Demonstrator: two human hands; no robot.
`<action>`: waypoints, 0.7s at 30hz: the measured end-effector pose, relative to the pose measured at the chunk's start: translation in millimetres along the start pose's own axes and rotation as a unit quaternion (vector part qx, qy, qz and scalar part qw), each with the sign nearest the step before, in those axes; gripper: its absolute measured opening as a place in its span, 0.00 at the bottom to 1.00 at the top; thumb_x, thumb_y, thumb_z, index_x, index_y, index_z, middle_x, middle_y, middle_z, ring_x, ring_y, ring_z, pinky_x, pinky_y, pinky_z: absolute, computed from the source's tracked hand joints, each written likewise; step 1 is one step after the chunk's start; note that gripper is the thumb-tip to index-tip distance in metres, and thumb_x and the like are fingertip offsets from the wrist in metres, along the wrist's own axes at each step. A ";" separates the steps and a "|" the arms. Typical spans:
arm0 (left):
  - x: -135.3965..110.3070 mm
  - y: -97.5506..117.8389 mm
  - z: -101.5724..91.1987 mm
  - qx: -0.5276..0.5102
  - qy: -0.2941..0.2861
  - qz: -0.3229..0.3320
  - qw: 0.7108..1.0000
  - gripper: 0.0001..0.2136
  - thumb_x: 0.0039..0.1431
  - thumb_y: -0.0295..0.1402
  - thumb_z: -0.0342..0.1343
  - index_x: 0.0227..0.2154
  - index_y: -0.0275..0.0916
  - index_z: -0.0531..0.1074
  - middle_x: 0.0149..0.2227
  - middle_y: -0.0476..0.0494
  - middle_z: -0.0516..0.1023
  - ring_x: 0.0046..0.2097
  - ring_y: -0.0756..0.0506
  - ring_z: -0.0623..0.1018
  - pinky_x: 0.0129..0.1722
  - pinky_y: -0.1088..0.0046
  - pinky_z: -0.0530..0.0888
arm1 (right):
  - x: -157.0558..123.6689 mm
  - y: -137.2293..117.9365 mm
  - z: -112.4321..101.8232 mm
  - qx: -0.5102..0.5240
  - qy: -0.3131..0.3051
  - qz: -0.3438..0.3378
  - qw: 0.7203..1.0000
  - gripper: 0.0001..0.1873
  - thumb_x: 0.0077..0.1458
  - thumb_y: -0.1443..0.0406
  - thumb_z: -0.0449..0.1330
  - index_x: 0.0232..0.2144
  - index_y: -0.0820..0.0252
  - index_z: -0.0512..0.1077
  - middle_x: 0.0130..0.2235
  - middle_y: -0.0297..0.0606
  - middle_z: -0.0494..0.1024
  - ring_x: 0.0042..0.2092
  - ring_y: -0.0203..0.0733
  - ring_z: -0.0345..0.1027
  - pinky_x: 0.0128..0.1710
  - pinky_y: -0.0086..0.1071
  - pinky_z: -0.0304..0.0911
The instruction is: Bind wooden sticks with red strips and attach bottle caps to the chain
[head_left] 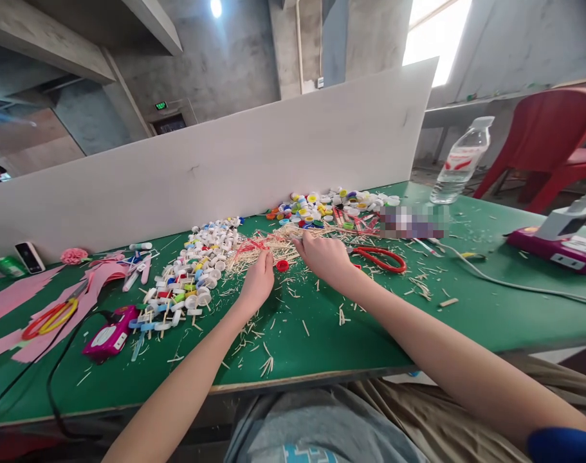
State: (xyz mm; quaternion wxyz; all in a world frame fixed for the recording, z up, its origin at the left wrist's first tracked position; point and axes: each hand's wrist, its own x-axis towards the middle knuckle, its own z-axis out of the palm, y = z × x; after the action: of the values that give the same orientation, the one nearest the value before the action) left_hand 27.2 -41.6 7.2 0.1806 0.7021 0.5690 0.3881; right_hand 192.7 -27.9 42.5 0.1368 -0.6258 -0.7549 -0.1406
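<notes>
Just left of the table's middle, my left hand (258, 280) is closed, fingers pressed together; what it pinches, if anything, is hidden. My right hand (324, 257) is also closed, its fingertips over the thin wooden sticks (247, 258), and I cannot make out what is inside it. Between the two hands lies a red bottle cap (282, 265). To the left, many bottle caps (203, 297) with short sticks in some of them form a long pile. Loose bottle caps (312, 204) are heaped behind the sticks. Beyond my right hand lies a red-handled tool (393, 263).
Pink paper strips (100, 276), scissors (56, 315) and a magenta power strip (110, 334) with a black cable are at the left. At the right stand a water bottle (459, 167) and another power strip (579, 256) with a white cable. A white panel (215, 167) edges the table.
</notes>
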 end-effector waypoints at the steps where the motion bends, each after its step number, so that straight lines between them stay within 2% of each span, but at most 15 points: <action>1: 0.6 0.0 -0.2 -0.012 0.000 -0.004 1.000 0.15 0.66 0.41 0.37 0.36 0.40 0.65 0.29 0.45 0.70 0.29 0.47 0.69 0.30 0.73 0.60 | -0.5 -1.1 -0.3 0.002 0.003 -0.014 1.000 0.28 0.65 0.54 0.35 0.43 0.66 0.67 0.28 0.48 0.77 0.32 0.50 0.74 0.28 0.31 0.55; 8: 4.5 -3.9 5.8 -0.114 0.008 -0.031 0.993 0.16 0.63 0.46 0.42 0.33 0.40 0.66 0.27 0.46 0.69 0.30 0.47 0.70 0.30 0.72 0.64 | -3.3 -8.6 7.5 0.015 -0.006 -0.103 0.995 0.26 0.66 0.53 0.34 0.48 0.63 0.64 0.31 0.45 0.79 0.32 0.46 0.73 0.28 0.30 0.51; 14: 4.4 -6.6 10.4 -0.145 -0.001 -0.028 0.989 0.15 0.63 0.45 0.43 0.34 0.39 0.67 0.26 0.45 0.69 0.30 0.47 0.71 0.29 0.71 0.66 | -3.7 -11.9 12.5 0.018 -0.010 -0.103 0.995 0.26 0.66 0.53 0.34 0.48 0.63 0.62 0.32 0.46 0.79 0.32 0.45 0.73 0.28 0.29 0.49; 17: 5.5 -7.6 11.3 -0.155 -0.010 -0.044 0.987 0.16 0.63 0.46 0.42 0.33 0.39 0.66 0.25 0.47 0.67 0.26 0.48 0.69 0.27 0.71 0.65 | -3.8 -11.3 11.0 0.022 0.001 -0.096 0.995 0.25 0.66 0.53 0.34 0.47 0.63 0.62 0.32 0.45 0.78 0.31 0.45 0.73 0.26 0.29 0.47; 21: 5.2 -6.2 11.4 -0.176 -0.039 -0.071 0.981 0.17 0.62 0.49 0.41 0.32 0.40 0.64 0.21 0.50 0.63 0.20 0.51 0.64 0.22 0.72 0.62 | -3.8 -11.6 11.5 0.023 -0.011 -0.128 0.991 0.26 0.66 0.53 0.34 0.48 0.63 0.62 0.32 0.46 0.78 0.30 0.44 0.72 0.26 0.29 0.47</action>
State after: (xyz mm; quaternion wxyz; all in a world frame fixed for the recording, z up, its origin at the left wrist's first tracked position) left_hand 31.9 -32.7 -2.4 0.3504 0.6317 0.5327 0.4409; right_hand 181.6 -29.0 30.0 0.1231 -0.5222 -0.8334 -0.1328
